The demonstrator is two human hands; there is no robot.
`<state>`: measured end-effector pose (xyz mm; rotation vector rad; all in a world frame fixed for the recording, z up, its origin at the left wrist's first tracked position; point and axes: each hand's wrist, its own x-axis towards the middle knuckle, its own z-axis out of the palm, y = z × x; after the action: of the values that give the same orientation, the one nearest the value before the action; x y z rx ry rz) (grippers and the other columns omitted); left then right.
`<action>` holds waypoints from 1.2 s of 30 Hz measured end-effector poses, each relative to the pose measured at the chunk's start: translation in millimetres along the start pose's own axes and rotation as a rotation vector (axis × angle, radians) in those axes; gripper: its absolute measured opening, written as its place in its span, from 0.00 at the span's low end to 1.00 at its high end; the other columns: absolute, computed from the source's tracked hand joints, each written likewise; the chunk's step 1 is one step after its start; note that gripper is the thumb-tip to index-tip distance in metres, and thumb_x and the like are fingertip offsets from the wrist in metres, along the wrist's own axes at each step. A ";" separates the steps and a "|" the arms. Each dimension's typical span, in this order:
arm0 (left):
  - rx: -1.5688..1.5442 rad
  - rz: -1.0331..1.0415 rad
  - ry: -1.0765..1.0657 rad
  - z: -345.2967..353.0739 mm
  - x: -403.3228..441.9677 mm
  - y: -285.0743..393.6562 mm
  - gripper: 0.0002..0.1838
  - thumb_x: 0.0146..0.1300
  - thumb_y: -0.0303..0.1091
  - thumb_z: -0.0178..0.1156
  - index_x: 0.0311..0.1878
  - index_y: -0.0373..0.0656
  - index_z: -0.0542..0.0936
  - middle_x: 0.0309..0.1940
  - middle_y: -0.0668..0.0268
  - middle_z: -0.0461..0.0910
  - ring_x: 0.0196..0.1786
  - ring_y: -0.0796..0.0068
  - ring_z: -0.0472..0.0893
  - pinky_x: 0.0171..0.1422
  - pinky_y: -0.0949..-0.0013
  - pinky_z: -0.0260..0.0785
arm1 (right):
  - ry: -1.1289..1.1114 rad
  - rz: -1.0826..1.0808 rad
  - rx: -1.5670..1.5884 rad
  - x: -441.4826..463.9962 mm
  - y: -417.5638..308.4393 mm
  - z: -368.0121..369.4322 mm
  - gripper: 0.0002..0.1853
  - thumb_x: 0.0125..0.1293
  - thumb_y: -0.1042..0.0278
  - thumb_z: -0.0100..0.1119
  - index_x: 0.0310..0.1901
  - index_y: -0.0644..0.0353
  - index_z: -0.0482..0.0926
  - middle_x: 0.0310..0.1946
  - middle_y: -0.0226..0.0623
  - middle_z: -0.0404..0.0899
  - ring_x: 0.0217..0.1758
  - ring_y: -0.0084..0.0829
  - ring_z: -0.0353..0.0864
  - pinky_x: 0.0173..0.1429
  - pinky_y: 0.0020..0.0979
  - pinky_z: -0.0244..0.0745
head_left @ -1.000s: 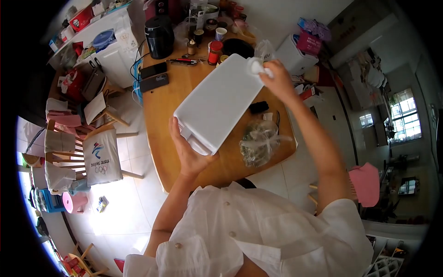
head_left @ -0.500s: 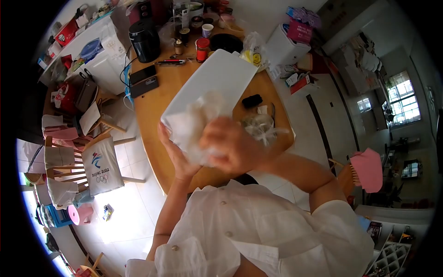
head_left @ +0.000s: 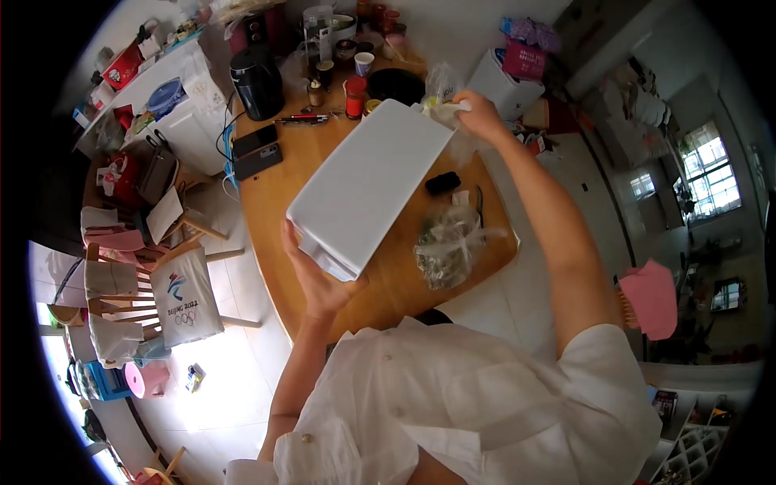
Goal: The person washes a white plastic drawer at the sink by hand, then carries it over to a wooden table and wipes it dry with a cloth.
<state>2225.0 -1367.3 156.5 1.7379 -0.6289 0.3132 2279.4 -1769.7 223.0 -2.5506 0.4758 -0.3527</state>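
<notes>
My left hand [head_left: 320,283] grips the near end of a pale, box-shaped plastic container [head_left: 373,174], which is tilted over the wooden table with its broad smooth face up. At the container's far right corner, my right hand [head_left: 482,119] is closed on a white cloth [head_left: 461,107], thin and crumpled. Part of that cloth overlaps a clear bag behind it, so where one ends is hard to tell. To the right of the container, a knotted clear plastic bag [head_left: 446,250] with something greenish inside lies on the table.
On the table [head_left: 279,222] are two dark phones [head_left: 257,162], pens [head_left: 303,120], a black kettle [head_left: 257,85], a red-lidded jar [head_left: 355,97], a black pan [head_left: 395,84] and a small black object [head_left: 442,183]. A chair with a white cover [head_left: 184,299] stands at the left.
My right hand has moved with the white cloth from the container's near end to its far right corner. The near end is now uncovered, and my left hand keeps its hold there.
</notes>
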 end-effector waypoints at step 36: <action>0.089 0.141 -0.368 -46.0 107.4 9.3 0.27 0.52 0.44 0.70 0.54 0.44 0.79 0.49 0.55 0.73 0.55 0.62 0.73 0.59 0.62 0.66 | 0.123 -0.470 -0.079 -126.7 -158.3 58.8 0.21 0.73 0.58 0.39 0.62 0.56 0.71 0.65 0.41 0.67 0.69 0.42 0.65 0.73 0.46 0.49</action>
<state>2313.1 -1351.0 232.2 1.8568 -1.0197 0.1184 2226.2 -1565.9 238.9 -2.7108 -0.0793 -0.6717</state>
